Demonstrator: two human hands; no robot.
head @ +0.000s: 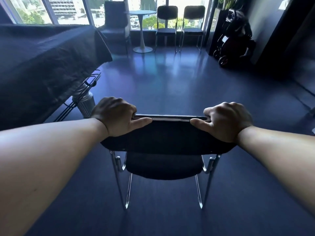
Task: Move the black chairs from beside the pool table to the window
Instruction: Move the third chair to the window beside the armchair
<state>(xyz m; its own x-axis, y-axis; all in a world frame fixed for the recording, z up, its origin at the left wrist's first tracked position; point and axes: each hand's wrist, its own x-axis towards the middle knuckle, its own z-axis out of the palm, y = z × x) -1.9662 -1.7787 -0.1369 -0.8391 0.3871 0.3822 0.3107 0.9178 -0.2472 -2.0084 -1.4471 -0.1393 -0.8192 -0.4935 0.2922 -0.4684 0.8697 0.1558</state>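
Note:
A black chair (pixel 167 138) with chrome legs stands right in front of me, its back towards me. My left hand (pixel 115 114) grips the left end of the backrest's top edge and my right hand (pixel 227 119) grips the right end. To my left is the pool table (pixel 42 62) under a dark cover. Two more black chairs (pixel 166 28) (pixel 192 28) stand side by side at the window (pixel 173 2) at the far end of the room.
A white round pedestal table (pixel 142 29) and a dark high-backed chair (pixel 115 26) stand by the window, left of the two chairs. A folded stroller (pixel 233 38) leans at the far right beside a tall dark planter. Bare blue floor (pixel 162 79) lies between me and the window.

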